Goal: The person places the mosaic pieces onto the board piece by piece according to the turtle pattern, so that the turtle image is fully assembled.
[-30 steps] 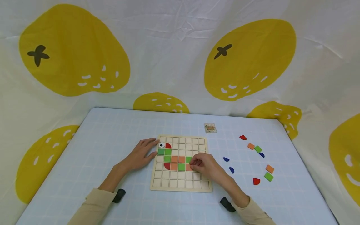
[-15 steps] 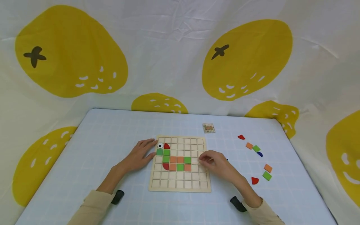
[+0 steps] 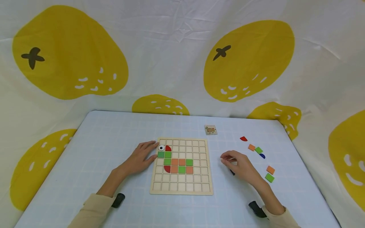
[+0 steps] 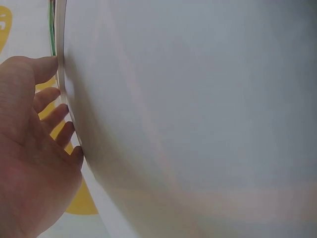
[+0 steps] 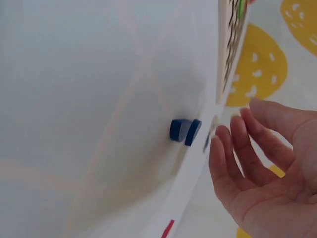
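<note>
A square wooden grid board (image 3: 182,192) lies on the table. Its upper left part bears green and orange square tiles, red quarter-circle pieces (image 3: 167,169) and a round eye piece (image 3: 161,148). My left hand (image 3: 141,158) rests by the board's left side, thumb and fingertips right at the edge in the left wrist view. Off the board's right side, my right hand (image 3: 239,163) hovers with loosely bent fingers and nothing between them. Below its fingertips two blue half-circle pieces (image 5: 183,130) show in the right wrist view; the hand mostly hides them from the head camera.
Right of my right hand lie a red quarter-circle (image 3: 243,138), orange tiles (image 3: 270,170), green tiles (image 3: 269,177) and another blue half-circle (image 3: 262,155). A small picture card (image 3: 211,129) lies behind the board. A lemon-print cloth (image 3: 165,63) hangs behind the table.
My right hand has left the orange tile at the right end of the lower row and moved right, off the board to the blue half-circles. The left hand has stayed at the board's edge.
</note>
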Tool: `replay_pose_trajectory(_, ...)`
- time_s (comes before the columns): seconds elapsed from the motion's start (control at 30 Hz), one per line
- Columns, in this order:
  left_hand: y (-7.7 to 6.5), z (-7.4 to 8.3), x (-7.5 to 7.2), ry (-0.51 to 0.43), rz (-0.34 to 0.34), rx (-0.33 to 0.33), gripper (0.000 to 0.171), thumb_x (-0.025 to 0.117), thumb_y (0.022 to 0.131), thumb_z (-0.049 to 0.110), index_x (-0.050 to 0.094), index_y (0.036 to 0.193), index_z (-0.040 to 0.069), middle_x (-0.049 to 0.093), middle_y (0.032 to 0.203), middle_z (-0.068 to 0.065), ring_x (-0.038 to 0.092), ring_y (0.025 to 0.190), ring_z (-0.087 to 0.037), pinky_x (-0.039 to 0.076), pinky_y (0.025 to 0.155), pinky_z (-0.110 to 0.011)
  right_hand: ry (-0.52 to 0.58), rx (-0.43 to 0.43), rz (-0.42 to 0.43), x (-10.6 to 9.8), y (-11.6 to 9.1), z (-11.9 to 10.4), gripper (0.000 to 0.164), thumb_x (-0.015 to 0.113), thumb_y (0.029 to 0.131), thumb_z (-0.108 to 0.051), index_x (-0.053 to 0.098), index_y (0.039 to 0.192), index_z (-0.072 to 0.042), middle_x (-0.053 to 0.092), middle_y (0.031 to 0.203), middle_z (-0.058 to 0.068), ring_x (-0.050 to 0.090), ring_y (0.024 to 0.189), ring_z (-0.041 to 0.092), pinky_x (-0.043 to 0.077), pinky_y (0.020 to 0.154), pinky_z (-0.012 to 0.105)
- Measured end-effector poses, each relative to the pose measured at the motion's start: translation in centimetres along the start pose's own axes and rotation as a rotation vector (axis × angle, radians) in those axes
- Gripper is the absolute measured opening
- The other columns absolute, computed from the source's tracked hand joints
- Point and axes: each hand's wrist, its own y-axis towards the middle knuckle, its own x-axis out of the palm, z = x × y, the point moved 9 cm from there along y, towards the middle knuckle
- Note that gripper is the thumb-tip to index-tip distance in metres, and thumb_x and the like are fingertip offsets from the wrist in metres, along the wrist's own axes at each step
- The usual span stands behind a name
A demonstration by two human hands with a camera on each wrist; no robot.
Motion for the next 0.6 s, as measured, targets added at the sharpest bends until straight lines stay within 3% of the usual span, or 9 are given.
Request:
replay_pose_trajectory(0.17,0.0,0.0,0.0,0.007,-0.001,0.003,0.057,0.063,0.103,0.024,0.046,0.154,0.007,0.041,0.158,-0.018,0.035,0.144,-0.040,0.033,0.115,-0.062,-0.035,0.048,0.045,-1.6,-0.6,2.0,0.017,0.074,0.096,-0.012,0.073,0.112,-0.007,0.072,0.105,0.002,0.067,0.096,0.019,0.060,0.086,0.034)
replay_pose_trajectory(0.43,0.1,0.0,0.0,0.007,-0.001,0.005,0.057,0.063,0.103,0.024,0.046,0.155,0.007,0.042,0.158,-0.019,0.035,0.144,-0.040,0.033,0.115,-0.062,-0.083,0.051,0.120,-4.3,-1.8,4.5,0.017,0.072,0.098,-0.013,0.073,0.113,-0.006,0.073,0.104,0.003,0.068,0.098,0.023,0.055,0.085,0.019)
replay_pose_trajectory(0.5,0.1,0.0,0.1,0.010,0.000,0.001,0.057,0.063,0.103,0.025,0.046,0.155,0.007,0.042,0.158,-0.018,0.035,0.144,-0.040,0.033,0.115,-0.062,-0.099,0.076,0.134,-4.9,-2.2,5.2,0.018,0.071,0.099,-0.015,0.073,0.114,-0.006,0.073,0.105,0.004,0.069,0.100,0.024,0.057,0.087,0.024)
replay_pose_trajectory(0.6,0.1,-0.1,0.1,0.015,0.000,-0.003,0.057,0.063,0.103,0.025,0.046,0.155,0.007,0.042,0.158,-0.017,0.035,0.144,-0.040,0.033,0.115,-0.063,-0.106,0.128,0.145,-5.7,-2.8,6.3,0.022,0.069,0.101,-0.018,0.071,0.118,-0.006,0.073,0.110,0.009,0.067,0.104,0.029,0.059,0.091,0.041)
